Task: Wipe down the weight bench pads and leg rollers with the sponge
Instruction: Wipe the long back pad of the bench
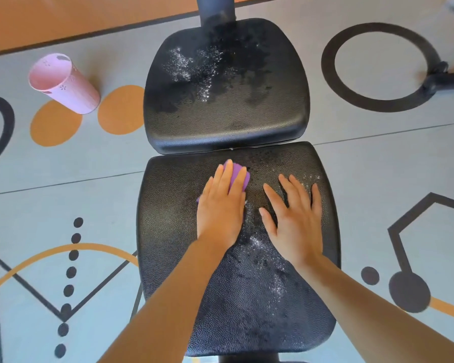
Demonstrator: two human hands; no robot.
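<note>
The left hand (220,205) pressed flat, fingers straight, on the purple sponge (237,175) on the near pad (173,231). The right hand (295,218) rested beside it with fingers spread. No writing could be read.

Pale grey floor mat (364,158) with orange ovals, black rings and lines, orange strip (63,17) beyond, bright even light

Purple sponge (236,176), black pebbled pads (220,121), pink cup (66,85), orange-spotted grey floor (63,163).
</note>
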